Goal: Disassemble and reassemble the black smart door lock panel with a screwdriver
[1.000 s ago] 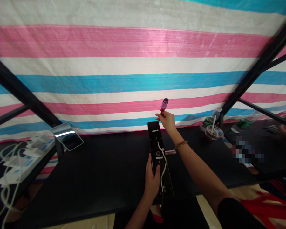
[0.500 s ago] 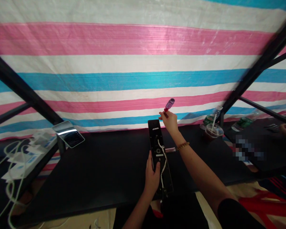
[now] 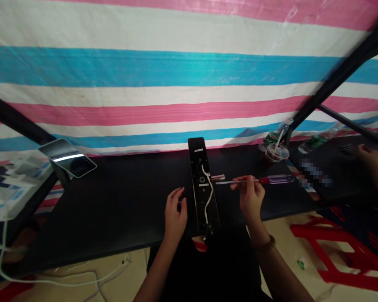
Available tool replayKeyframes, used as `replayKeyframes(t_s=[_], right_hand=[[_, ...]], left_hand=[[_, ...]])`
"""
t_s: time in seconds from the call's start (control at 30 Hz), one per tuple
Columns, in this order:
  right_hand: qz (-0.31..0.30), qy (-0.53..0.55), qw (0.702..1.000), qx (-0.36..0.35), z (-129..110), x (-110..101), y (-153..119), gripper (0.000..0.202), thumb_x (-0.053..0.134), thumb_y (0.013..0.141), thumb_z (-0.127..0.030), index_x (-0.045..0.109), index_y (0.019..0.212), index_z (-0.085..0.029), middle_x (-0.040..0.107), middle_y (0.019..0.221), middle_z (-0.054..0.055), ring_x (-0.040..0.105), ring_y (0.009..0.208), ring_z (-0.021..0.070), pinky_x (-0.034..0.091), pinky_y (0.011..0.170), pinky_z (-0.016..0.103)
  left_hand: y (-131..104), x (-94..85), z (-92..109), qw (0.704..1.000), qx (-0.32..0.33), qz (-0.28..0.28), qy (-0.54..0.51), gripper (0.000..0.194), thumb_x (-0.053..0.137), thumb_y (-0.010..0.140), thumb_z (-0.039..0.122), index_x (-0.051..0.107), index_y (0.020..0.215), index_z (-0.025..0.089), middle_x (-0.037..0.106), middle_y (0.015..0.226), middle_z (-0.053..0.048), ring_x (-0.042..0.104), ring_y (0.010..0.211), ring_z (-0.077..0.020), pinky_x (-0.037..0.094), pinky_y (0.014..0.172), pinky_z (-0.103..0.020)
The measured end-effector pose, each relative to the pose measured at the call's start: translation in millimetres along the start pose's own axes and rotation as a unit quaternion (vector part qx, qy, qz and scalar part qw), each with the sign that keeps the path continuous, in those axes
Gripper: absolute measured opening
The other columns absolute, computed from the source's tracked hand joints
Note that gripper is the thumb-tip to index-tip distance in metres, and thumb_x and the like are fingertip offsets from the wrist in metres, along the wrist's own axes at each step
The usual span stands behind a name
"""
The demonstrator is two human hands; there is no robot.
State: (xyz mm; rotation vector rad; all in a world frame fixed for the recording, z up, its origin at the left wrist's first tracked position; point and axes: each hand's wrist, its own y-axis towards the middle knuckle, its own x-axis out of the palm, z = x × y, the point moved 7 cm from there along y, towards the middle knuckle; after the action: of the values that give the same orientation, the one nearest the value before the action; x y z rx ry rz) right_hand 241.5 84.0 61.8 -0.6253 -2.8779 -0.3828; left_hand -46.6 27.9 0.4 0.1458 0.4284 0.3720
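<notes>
A long black panel [image 3: 197,209] with round fittings lies lengthwise on the black table, its far end near the striped sheet. A white cable [image 3: 209,197] runs down its face to a plug at the near end. My left hand [image 3: 175,214] rests just left of the panel, apart from it, with fingers loosely spread and nothing in them. To the right of the panel, my right hand [image 3: 251,197] is closed on a screwdriver [image 3: 275,179] with a clear purple and red handle. Its metal shaft points left toward the panel. A small pinkish item [image 3: 218,177] lies against the panel's right side.
A tablet-like device [image 3: 69,158] leans at the left post, near white boxes [image 3: 15,184] and cables. At the back right stand a drink cup with a straw [image 3: 276,152] and a bottle [image 3: 271,136]. Another person's hand [image 3: 370,157] is over the right table; a red stool [image 3: 340,251] stands below.
My right hand has come back from the panel's far end, turning the screwdriver from upright to level. My left hand has let go of the panel and shifted left. The view has tilted down.
</notes>
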Motion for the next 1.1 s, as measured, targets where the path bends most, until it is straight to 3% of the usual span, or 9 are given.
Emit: replayKeyframes(t_s=[0.1,0.17,0.3,0.53,0.63,0.77,0.83,0.93,1.1], right_hand=[[-0.029,0.026,0.995,0.093,16,-35,-33,0.032,0.066,0.091,-0.047,0.063,0.075,-0.019,0.069,0.067,0.002,0.06,0.043,0.0123,0.048,0.043,0.025],[-0.058,0.032,0.988,0.136,20,-44,-55,0.033,0.071,0.088,-0.046,0.064,0.072,-0.018,0.069,0.069,0.003,0.06,0.043,0.0113,0.048,0.044,0.023],[-0.117,0.062,0.976,0.171,11,-30,-86,0.032,0.071,0.088,-0.045,0.07,0.074,-0.017,0.073,0.077,0.005,0.068,0.054,0.0141,0.055,0.056,0.026],[-0.168,0.088,0.969,0.157,-1,15,-96,0.032,0.066,0.093,-0.044,0.072,0.078,-0.017,0.073,0.078,0.005,0.068,0.054,0.0138,0.057,0.058,0.027],[-0.171,0.072,0.973,0.138,3,25,-93,0.03,0.066,0.093,-0.044,0.074,0.084,-0.017,0.076,0.088,0.009,0.074,0.068,0.0197,0.061,0.067,0.033],[-0.17,0.067,0.978,0.096,1,36,-92,0.027,0.064,0.095,-0.042,0.076,0.093,-0.018,0.077,0.099,0.012,0.076,0.085,0.0251,0.063,0.078,0.039],[-0.168,0.064,0.981,0.074,-4,37,-92,0.026,0.063,0.095,-0.04,0.076,0.094,-0.018,0.077,0.097,0.012,0.076,0.089,0.0261,0.063,0.079,0.04],[-0.173,0.052,0.982,0.052,-10,34,-90,0.024,0.06,0.097,-0.038,0.075,0.093,-0.02,0.077,0.093,0.01,0.076,0.092,0.0264,0.063,0.077,0.038],[-0.222,0.006,0.975,-0.007,-31,27,-89,0.021,0.055,0.1,-0.032,0.074,0.096,-0.022,0.077,0.083,0.008,0.075,0.094,0.0248,0.063,0.075,0.035]], left_hand=[[13,-43.2,-22,0.988,-0.001,0.04,0.149,0.031,0.051,0.092,0.034,0.072,0.111,0.02,0.065,0.111,-0.011,0.062,0.106,-0.0282,0.052,0.095,-0.046],[23,-53.3,-34,0.979,-0.005,0.011,0.204,0.032,0.053,0.089,0.034,0.074,0.109,0.019,0.066,0.107,-0.012,0.06,0.103,-0.0297,0.05,0.096,-0.048],[36,-46.5,-36,0.977,-0.004,-0.04,0.209,0.028,0.055,0.089,0.034,0.078,0.099,0.021,0.068,0.103,-0.011,0.057,0.099,-0.0307,0.048,0.093,-0.046],[44,-44.7,-25,0.989,-0.032,-0.026,0.14,0.016,0.061,0.084,0.031,0.076,0.084,0.024,0.07,0.094,-0.01,0.059,0.096,-0.0302,0.047,0.09,-0.043],[38,-42.8,-15,0.995,-0.054,-0.034,0.073,0.018,0.061,0.085,0.034,0.075,0.083,0.022,0.074,0.09,-0.008,0.064,0.091,-0.0269,0.049,0.087,-0.04],[17,-24.3,6,0.992,-0.099,-0.069,-0.045,0.026,0.067,0.084,0.042,0.076,0.086,0.017,0.075,0.078,-0.006,0.066,0.069,-0.0191,0.051,0.067,-0.03],[4,-17.0,13,0.973,-0.152,-0.053,-0.168,0.028,0.076,0.077,0.042,0.077,0.085,0.015,0.073,0.072,-0.004,0.062,0.063,-0.0153,0.048,0.063,-0.026],[-12,-11.1,18,0.915,-0.23,-0.022,-0.33,0.032,0.087,0.064,0.04,0.077,0.079,0.014,0.069,0.068,-0.003,0.059,0.062,-0.012,0.046,0.064,-0.024],[-28,-6.9,33,0.836,-0.305,-0.023,-0.456,0.035,0.097,0.049,0.029,0.074,0.07,0.013,0.068,0.066,-0.001,0.059,0.062,-0.0094,0.047,0.062,-0.02]])
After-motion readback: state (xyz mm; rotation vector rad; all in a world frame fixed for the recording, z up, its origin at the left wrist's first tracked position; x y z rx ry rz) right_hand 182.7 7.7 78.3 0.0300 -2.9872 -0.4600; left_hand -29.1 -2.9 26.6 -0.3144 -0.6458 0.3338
